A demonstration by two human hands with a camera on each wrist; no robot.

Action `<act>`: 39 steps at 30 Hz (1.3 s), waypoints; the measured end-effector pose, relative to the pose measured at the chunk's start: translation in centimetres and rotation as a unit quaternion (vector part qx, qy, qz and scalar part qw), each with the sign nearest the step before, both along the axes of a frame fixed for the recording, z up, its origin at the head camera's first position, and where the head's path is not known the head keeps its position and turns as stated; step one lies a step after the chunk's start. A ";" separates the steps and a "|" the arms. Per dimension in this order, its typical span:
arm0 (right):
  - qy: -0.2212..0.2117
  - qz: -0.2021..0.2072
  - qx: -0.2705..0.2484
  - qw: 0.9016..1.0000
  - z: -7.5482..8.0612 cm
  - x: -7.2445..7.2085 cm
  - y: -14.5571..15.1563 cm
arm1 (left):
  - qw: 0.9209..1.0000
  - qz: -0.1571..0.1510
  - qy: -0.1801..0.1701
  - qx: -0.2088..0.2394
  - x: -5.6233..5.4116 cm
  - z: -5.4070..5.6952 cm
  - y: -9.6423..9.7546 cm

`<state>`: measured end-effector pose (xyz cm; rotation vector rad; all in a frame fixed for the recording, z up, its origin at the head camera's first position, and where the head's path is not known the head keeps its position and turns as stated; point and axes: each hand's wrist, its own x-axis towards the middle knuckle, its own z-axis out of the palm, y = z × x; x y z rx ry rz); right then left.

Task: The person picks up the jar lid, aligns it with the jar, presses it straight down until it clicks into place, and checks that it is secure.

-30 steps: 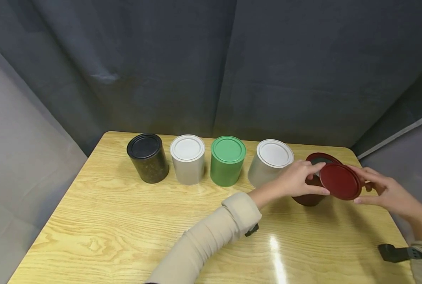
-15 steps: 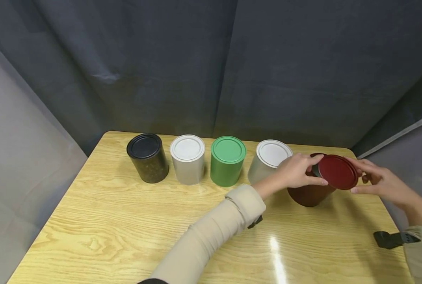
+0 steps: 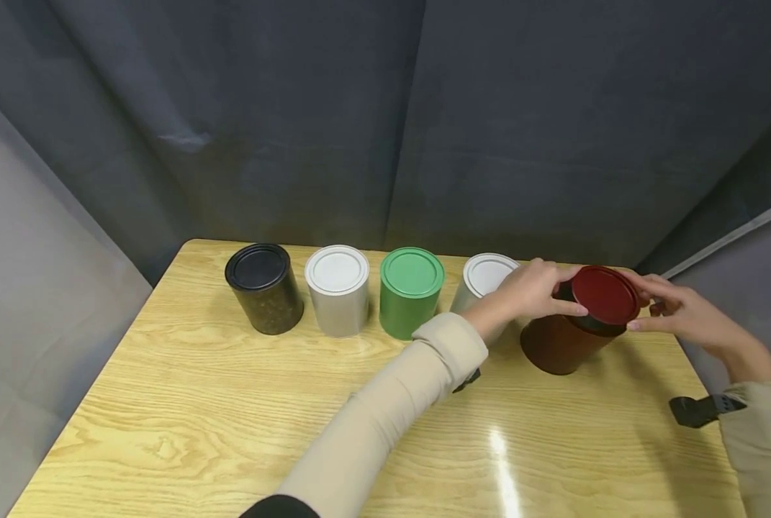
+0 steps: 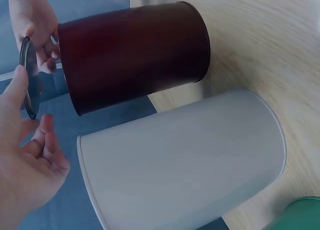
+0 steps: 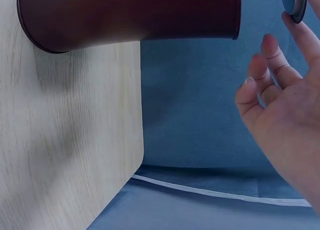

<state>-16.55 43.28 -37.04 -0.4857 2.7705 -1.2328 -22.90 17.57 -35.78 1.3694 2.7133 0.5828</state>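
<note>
In the head view a dark red round lid (image 3: 605,295) is over the mouth of a dark red can (image 3: 556,347) at the table's right. My left hand (image 3: 535,289) pinches the lid's left edge between thumb and fingers. On the opposite edge my right hand (image 3: 682,311) grips it the same way. A gap between the lid (image 4: 31,84) and the red can (image 4: 135,52) shows in the left wrist view. From the right wrist, only a small part of the lid (image 5: 300,5) is visible, apart from the can's rim. The inside of the can is hidden.
Left of the red can stand lidded cans: a white one (image 3: 487,273) partly behind my left forearm, a green one (image 3: 411,302), another white one (image 3: 337,295) and a black one (image 3: 265,288). They line the wooden table's (image 3: 184,403) back edge, before a dark curtain (image 3: 281,122).
Both hands have carried the red lid back and slightly left, from in front of the red can to over its mouth. The other cans have stayed in place.
</note>
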 end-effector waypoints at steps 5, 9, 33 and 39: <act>-0.012 0.002 -0.006 1.000 -0.4 -0.4 0.3 | 1.000 -0.002 -0.008 -0.009 -0.5 0.0 0.2; -0.022 0.001 0.002 1.000 -0.7 -0.8 0.4 | 1.000 0.005 0.003 -0.028 -0.9 -0.1 0.3; -0.059 0.020 0.035 0.997 -2.5 -1.7 0.5 | 0.986 0.072 -0.023 -0.146 -1.2 -1.5 1.2; -0.087 0.034 0.026 0.995 -2.4 -1.5 0.7 | 0.985 0.068 -0.034 -0.157 -1.2 -1.5 1.5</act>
